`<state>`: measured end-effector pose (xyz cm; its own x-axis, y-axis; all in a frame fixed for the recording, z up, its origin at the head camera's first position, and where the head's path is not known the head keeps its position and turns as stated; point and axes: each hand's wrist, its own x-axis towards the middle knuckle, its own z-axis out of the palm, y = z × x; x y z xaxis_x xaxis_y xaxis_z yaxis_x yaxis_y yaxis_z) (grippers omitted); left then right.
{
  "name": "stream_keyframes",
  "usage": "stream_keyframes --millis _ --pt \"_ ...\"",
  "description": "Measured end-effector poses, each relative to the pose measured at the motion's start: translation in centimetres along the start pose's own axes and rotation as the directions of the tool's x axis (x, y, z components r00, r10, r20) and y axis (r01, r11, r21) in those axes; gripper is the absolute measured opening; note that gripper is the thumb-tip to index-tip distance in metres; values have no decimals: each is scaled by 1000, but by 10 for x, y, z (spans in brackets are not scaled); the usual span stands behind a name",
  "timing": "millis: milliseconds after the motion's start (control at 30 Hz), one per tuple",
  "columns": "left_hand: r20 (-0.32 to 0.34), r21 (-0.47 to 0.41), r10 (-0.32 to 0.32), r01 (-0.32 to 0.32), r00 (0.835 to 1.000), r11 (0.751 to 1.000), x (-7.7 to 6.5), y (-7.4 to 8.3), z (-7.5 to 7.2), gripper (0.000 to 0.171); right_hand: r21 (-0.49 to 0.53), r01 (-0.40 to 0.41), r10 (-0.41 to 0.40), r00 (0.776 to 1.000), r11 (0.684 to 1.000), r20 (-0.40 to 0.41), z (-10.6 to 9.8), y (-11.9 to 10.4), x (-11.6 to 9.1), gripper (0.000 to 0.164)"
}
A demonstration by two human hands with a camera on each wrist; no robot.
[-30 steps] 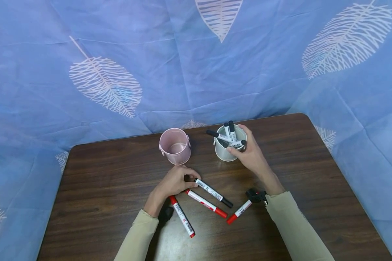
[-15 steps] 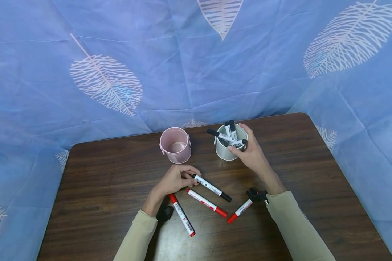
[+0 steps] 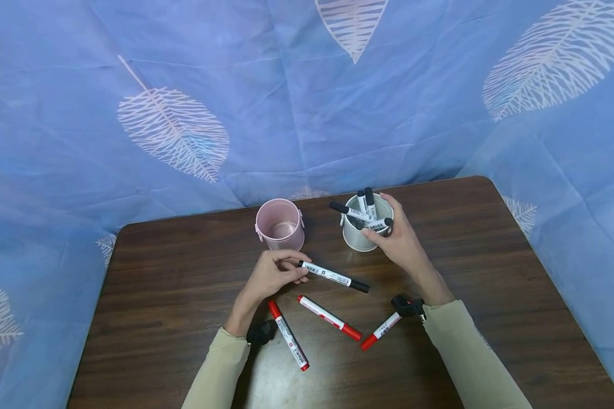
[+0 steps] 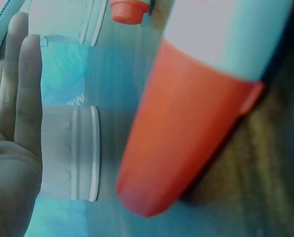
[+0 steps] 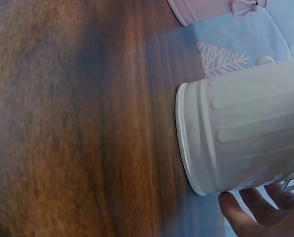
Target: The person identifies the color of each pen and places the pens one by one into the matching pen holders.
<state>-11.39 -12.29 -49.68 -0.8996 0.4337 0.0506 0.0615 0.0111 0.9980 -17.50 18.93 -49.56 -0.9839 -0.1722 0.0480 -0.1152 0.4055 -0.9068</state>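
Observation:
Between thumb and fingers, my left hand (image 3: 268, 276) pinches one end of a black marker (image 3: 331, 275), raised over the table and slanting down to the right. My right hand (image 3: 406, 247) holds the white bucket (image 3: 357, 241), thumb at the front rim and fingers along the right side; the right wrist view shows its fingertips against the bucket wall (image 5: 250, 128). Several black-capped markers (image 3: 363, 215) stand or lean in that bucket, one lying across its rim. Just beyond my left hand stands a pink bucket (image 3: 289, 241) with a bare inside.
Red markers lie on the dark wooden table (image 3: 158, 318): one by the left wrist (image 3: 289, 338), one in the middle (image 3: 328, 317), and one partly under the right wrist (image 3: 384, 329). Behind the table's far edge hangs a blue cloth (image 3: 266, 113) with white leaf prints.
My left hand has lifted the black marker off the table, moving away from me and turning it flatter. The right hand stays on the white bucket.

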Motion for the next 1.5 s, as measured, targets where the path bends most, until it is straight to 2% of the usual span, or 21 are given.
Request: stream_keyframes --millis 200,267,367,467,700,800,1000,1033,1333,1500 --pt "-53 -45 69 -71 996 996 0 -7 -2 19 38 4 -5 1000 999 7 -1 -2 1 92" --pt "-86 -65 106 -112 991 992 -1 -4 -3 18 40 8 -8 1000 999 7 -1 -2 1 92" --pt "-150 -84 171 -185 974 979 0 5 -3 17 31 8 -8 1000 999 9 0 -2 2 91" --pt "-182 -94 213 -232 960 968 3 15 -3 19 20 1 -1 1000 1000 3 0 0 2 90" --pt "-202 -126 232 -260 951 957 5 22 -4 19 4 12 -12 1000 1000 -4 1 1 0 90" --pt "-208 -121 247 -275 947 954 5 22 -4 23 17 9 -9 1000 1000 -1 0 -10 -2 88" --pt "-228 -104 262 -291 938 951 9 29 -6 25 8 14 -14 1000 1000 -6 -1 -6 -1 88" --pt "-232 -106 266 -296 936 949 10 30 -6 25 5 16 -16 1000 1000 -10 0 0 1 89" --pt "-249 -92 287 -317 925 944 23 46 -15 22 -41 5 -6 1000 999 -13 -1 0 2 89" --pt "-277 -74 302 -333 912 940 29 53 -21 21 -12 -19 19 1000 1000 0 -1 -1 2 90"
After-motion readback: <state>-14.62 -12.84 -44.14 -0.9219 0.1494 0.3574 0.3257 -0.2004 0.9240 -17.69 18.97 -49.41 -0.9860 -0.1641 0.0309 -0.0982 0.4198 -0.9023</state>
